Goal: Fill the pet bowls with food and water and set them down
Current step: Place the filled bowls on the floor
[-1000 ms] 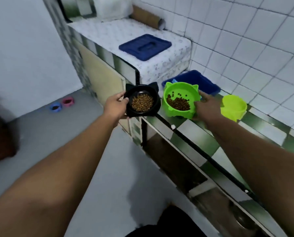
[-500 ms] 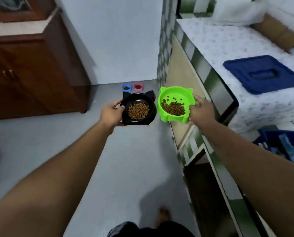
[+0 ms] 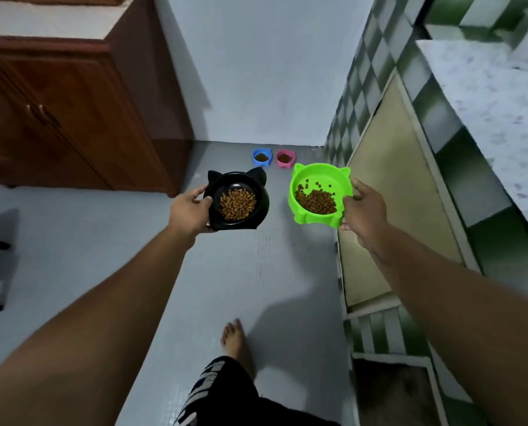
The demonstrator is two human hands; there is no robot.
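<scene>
My left hand [image 3: 190, 209] grips the left rim of a black cat-eared bowl [image 3: 256, 186] holding brown kibble. A bright green cat-eared bowl [image 3: 315, 175], also with kibble heaped toward its near side, is held at its right rim by my right hand [image 3: 362, 207]. Both bowls are carried in the air above the grey floor, a hand's width apart. Far ahead, a small blue bowl [image 3: 262, 157] and a small pink bowl [image 3: 285, 158] with kibble sit side by side on the floor against the white wall.
A dark wooden cabinet [image 3: 72, 118] stands on the left. A green-and-white checkered counter [image 3: 410, 103] with a beige door panel runs along the right. My bare foot [image 3: 235, 339] is on the grey floor [image 3: 241, 272] between them.
I have turned away from the counter and lifted both bowls off it. The view now faces the far wall, and the blue and pink bowls appear closer and centred.
</scene>
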